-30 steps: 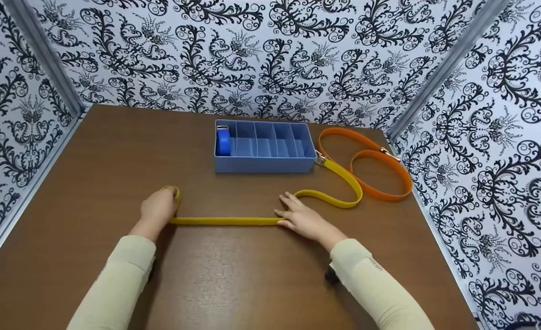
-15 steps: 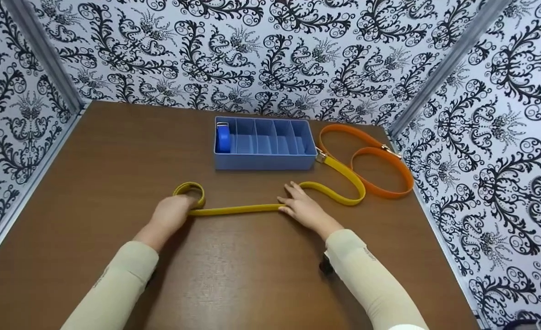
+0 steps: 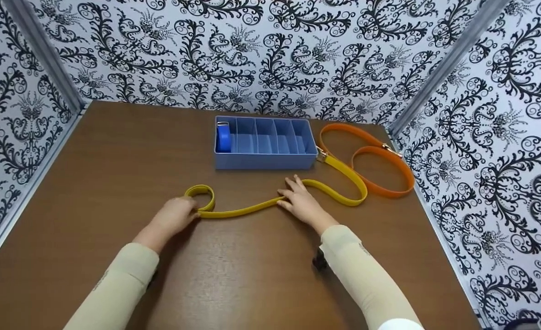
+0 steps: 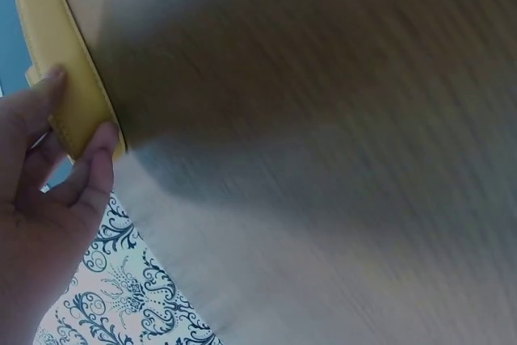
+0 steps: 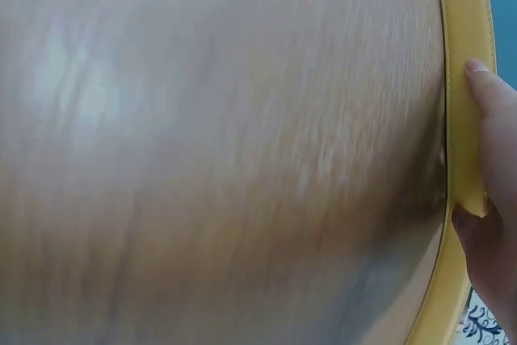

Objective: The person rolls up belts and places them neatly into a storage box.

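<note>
A long yellow belt [image 3: 238, 212] stands on edge on the brown table, its left end curled into a loose round coil. In the head view, the left hand [image 3: 175, 214] is at that coil; the left wrist view shows its thumb and fingertips pinching the belt [image 4: 69, 54]. Farther right, the right hand [image 3: 302, 201] has its fingers spread, with the belt passing between thumb and fingers. In the right wrist view, fingertips of the right hand [image 5: 494, 135] lie on the near face of the belt [image 5: 464, 30]. The far sides of the fingers are partly hidden.
A blue-grey divided box [image 3: 266, 161] stands at the back, with a rolled blue belt [image 3: 224, 138] in its leftmost compartment. An orange belt [image 3: 385, 190] lies looped on the right. The yellow belt's buckle [image 3: 321, 155] is by the box's right corner. Patterned walls enclose the table.
The left hand has moved right with the coil, and the stretch of belt between the hands has shortened and become curved. The right hand has shifted slightly away from the body.
</note>
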The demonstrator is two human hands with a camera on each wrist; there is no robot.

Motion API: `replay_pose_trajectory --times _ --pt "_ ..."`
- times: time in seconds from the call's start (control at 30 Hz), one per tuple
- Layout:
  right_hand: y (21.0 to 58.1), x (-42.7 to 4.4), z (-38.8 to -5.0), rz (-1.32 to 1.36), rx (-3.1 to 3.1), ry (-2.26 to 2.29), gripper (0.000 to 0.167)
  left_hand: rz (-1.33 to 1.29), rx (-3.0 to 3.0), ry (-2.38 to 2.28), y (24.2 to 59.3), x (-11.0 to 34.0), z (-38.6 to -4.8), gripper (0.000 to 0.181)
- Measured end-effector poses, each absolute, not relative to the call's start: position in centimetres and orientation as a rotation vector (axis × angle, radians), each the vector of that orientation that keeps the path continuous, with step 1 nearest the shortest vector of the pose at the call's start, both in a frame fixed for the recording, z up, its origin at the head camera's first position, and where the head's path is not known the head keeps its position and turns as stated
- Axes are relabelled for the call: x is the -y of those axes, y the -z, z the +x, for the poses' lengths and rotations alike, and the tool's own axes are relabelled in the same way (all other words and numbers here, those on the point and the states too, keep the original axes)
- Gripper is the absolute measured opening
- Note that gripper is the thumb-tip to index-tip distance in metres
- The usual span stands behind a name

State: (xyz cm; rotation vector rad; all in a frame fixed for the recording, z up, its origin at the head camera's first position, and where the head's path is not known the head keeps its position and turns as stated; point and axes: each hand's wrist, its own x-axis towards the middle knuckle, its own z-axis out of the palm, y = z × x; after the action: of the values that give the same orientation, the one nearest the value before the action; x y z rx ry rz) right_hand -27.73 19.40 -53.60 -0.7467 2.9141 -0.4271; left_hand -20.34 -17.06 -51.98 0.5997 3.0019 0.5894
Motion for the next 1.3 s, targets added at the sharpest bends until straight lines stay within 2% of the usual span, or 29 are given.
replay_pose_trajectory --times 0.17,0.4,0.6,0.77,1.07,1.3 --pt "54.2 -18.3 -26.9 -0.685 -2.990 0.498 0.048 0.595 -3.017 -0.604 52.3 15.8 -19.9 0.008" --pt "54.1 -14.3 -24.8 -1.053 -2.964 0.491 0.043 0.631 -3.030 -0.613 52.5 12.9 -20.2 0.010" --pt "54.0 -11.3 -23.2 -1.107 -3.087 0.541 0.034 0.548 -3.058 -0.618 52.4 9.6 -20.3 0.011" --pt "54.0 -10.1 -22.4 -0.910 -3.233 0.658 0.021 0.383 -3.096 -0.651 52.3 7.3 -20.3 0.017" --pt "54.0 -9.1 -22.2 -0.424 -3.008 1.021 0.036 0.317 -3.056 -0.809 51.9 5.3 -20.5 0.015" --pt "54.1 -8.6 -22.4 -0.281 -3.062 1.000 0.030 0.250 -2.950 -1.115 52.5 6.8 -21.7 0.012"
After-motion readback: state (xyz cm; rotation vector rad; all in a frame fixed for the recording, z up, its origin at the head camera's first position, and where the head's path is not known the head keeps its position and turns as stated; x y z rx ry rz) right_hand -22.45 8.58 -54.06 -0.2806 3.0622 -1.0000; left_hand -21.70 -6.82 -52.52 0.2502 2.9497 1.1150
